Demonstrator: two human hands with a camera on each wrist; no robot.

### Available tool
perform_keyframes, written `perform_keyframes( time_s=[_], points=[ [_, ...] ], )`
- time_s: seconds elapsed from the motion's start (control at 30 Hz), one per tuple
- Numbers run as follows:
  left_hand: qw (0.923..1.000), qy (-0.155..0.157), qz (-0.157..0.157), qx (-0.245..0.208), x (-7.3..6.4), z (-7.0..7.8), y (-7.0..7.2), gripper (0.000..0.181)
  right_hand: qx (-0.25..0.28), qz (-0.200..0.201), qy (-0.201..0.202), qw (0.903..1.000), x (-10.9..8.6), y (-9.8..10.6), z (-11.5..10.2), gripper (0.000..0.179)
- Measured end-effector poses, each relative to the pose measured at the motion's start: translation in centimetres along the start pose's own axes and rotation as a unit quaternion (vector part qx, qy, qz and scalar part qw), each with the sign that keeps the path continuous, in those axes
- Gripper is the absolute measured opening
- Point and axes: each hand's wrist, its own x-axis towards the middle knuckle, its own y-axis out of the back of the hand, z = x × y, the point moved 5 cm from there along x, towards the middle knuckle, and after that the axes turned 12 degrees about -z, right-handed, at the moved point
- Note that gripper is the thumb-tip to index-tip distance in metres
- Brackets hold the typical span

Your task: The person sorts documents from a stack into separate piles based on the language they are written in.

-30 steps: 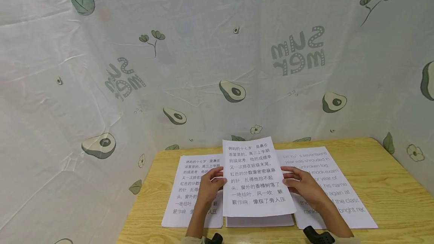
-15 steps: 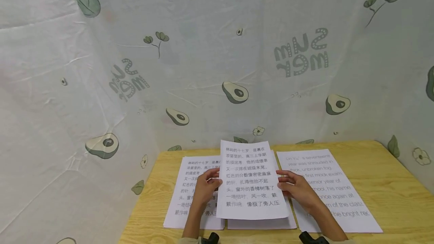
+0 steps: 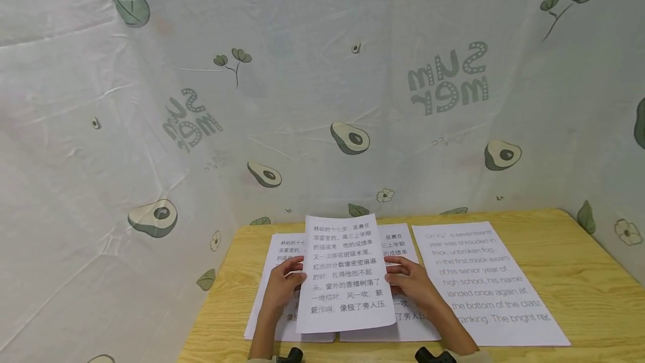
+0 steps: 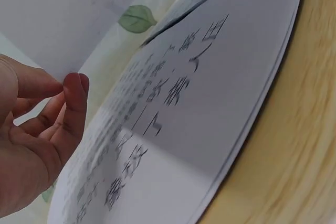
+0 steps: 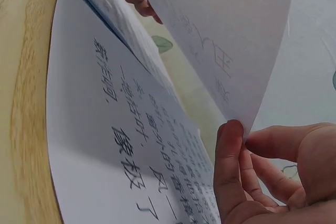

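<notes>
A white sheet of paper [image 3: 345, 273] printed with Chinese text is held up, tilted, above the table. My left hand [image 3: 282, 284] pinches its left edge between thumb and fingers. At the opposite edge my right hand [image 3: 410, 282] pinches the sheet too, which the right wrist view confirms with the raised paper [image 5: 231, 40] between thumb and fingertips. Beneath, the sheet partly covers a left paper stack [image 3: 257, 318] and a middle paper stack [image 3: 418, 329], both bearing Chinese text. In the left wrist view, the left hand [image 4: 39, 129] is above a printed stack [image 4: 220, 103].
To the right lies a paper stack [image 3: 504, 296] with English text. All the papers are on a yellow wood-grain table [image 3: 584, 273]. A pale curtain [image 3: 302, 88] with avocado prints hangs behind and at the sides.
Both hands have carried the sheet leftward, from above the middle stack to across the left and middle stacks. More of the middle and right stacks now shows.
</notes>
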Motion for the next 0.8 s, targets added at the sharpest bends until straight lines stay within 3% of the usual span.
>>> perform_keyframes(
  time_s=[0.47, 0.67, 0.8],
  points=[
    [0.9990, 0.027, 0.021, 0.029, -0.8, -1.1, 4.4, 0.046, -0.002, 0.024, 0.006, 0.9997, 1.6, -4.4, 0.5, 0.048],
    [0.9965, 0.055, 0.038, 0.051, -1.1, -2.0, 6.6, 0.043, -0.010, 0.004, 0.014, 0.9999, 2.4, -6.8, 0.7, 0.050],
    [0.9957, 0.069, 0.044, 0.042, -1.1, -2.9, 8.0, 0.044, -0.022, -0.008, 0.023, 0.9995, 3.0, -8.2, 0.8, 0.050]
  ],
)
